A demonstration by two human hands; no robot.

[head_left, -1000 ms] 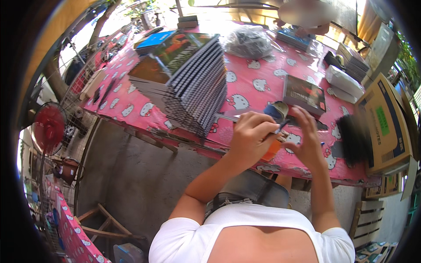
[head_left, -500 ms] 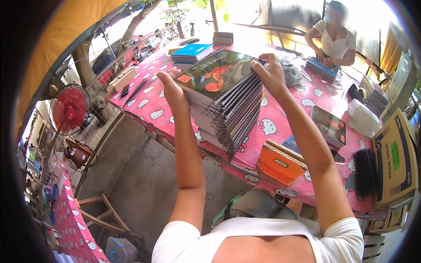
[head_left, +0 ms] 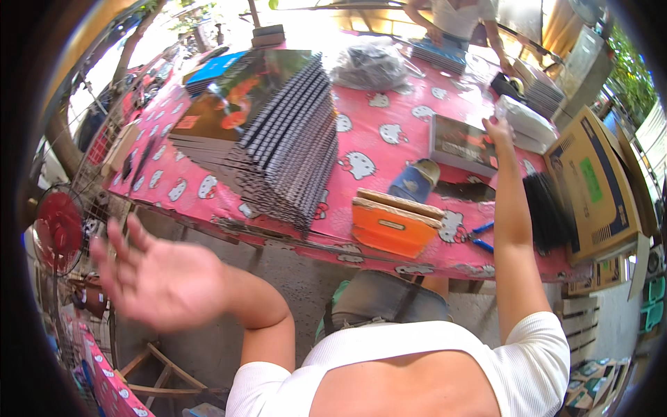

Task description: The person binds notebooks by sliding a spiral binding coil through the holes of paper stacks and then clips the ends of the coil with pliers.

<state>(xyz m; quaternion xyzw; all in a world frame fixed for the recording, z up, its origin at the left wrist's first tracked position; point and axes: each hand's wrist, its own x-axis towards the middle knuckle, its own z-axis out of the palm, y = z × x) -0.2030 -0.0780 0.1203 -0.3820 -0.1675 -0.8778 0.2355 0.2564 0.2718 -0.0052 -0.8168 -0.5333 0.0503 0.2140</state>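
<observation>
My left hand (head_left: 163, 278) is raised in front of the table's near edge, palm up with spread fingers, blurred and holding nothing. My right arm stretches over the table, and my right hand (head_left: 499, 131) closes at the far right corner of a small dark-covered stack of printed pages (head_left: 460, 142); its fingertips are partly hidden. A tall, leaning pile of spiral notebooks (head_left: 288, 118), with black coils facing right, stands on the left part of the table. To its right, near the front edge, is an orange block (head_left: 396, 228) with a wooden top.
The pink patterned table (head_left: 389, 132) also bears blue notebooks (head_left: 215, 69), a clear plastic bag (head_left: 372, 66), a white plastic package (head_left: 524, 125), black coils (head_left: 547, 212), blue-handled pliers (head_left: 481, 240) and a cardboard box (head_left: 594, 184). A co-worker (head_left: 462, 21) stands opposite. A red fan (head_left: 59, 229) is at left.
Both hands have let go of the spiral notebook pile, which now stands on the table. My left hand has swung down and left; my right hand has moved right to the small dark stack.
</observation>
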